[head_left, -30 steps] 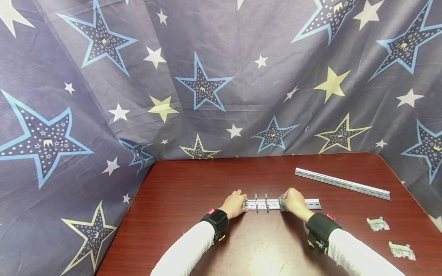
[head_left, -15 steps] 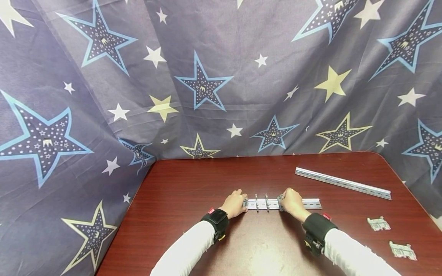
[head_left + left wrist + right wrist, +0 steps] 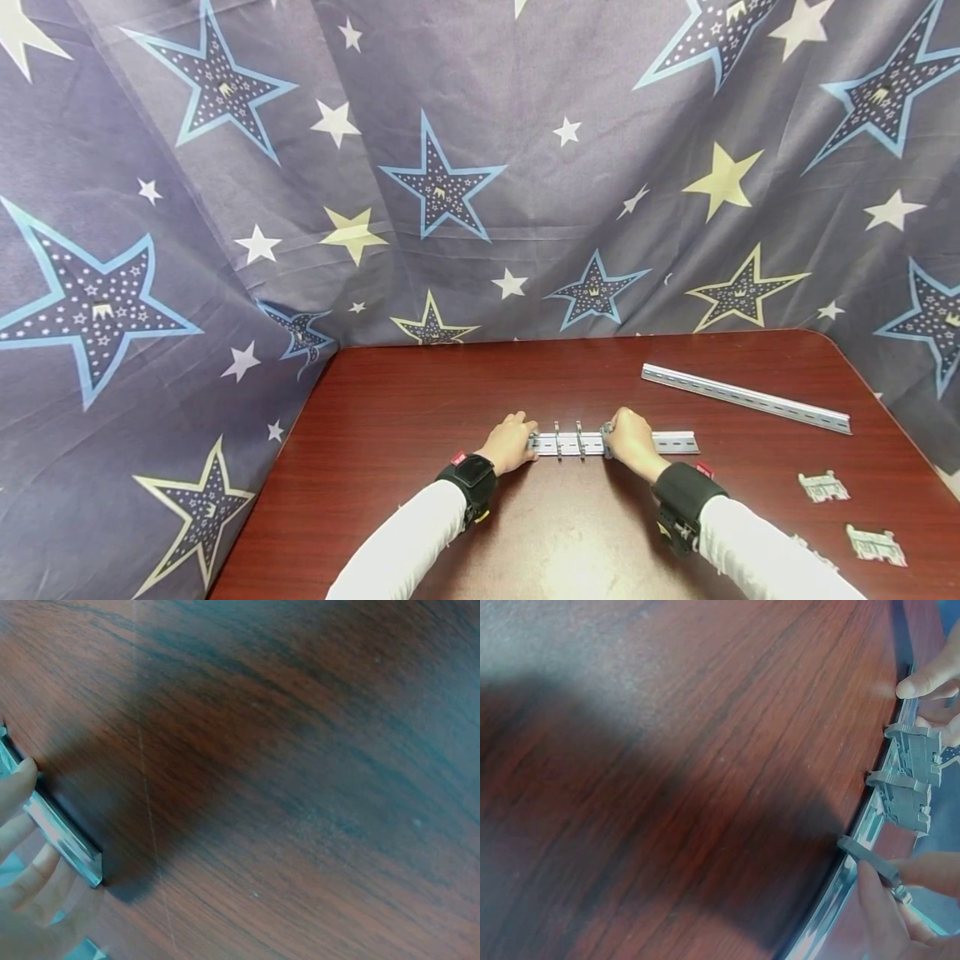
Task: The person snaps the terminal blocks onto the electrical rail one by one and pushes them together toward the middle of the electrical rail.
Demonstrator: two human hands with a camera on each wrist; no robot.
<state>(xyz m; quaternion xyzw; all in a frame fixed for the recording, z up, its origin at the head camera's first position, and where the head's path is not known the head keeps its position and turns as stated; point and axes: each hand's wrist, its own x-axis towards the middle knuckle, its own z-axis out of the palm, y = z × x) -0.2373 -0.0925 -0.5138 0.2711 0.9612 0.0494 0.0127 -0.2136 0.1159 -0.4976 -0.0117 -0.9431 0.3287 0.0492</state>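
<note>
A slotted metal DIN rail (image 3: 678,442) lies crosswise on the table. My left hand (image 3: 508,443) holds its left end, with fingers around the rail in the left wrist view. Two thin grey terminal blocks, a left one (image 3: 915,754) and a right one (image 3: 904,802), stand upright across the rail between my hands. Further right, my right hand (image 3: 632,437) pinches a third grey terminal block (image 3: 874,859) between thumb and fingers. That block is tilted, one end at the rail's near edge; whether it is clipped on I cannot tell. Fingers hide much of it.
Another, longer DIN rail (image 3: 746,400) lies slantwise at the back right of the brown table (image 3: 420,392). Two loose pale terminal blocks, one farther (image 3: 822,487) and one nearer (image 3: 876,545), lie flat at the right. Part of another (image 3: 813,550) shows beside the right sleeve.
My right hand has slid a little to the left along the rail with its terminal block, nearer the two standing ones. My left hand keeps its place. A loose block now shows past the right sleeve.
</note>
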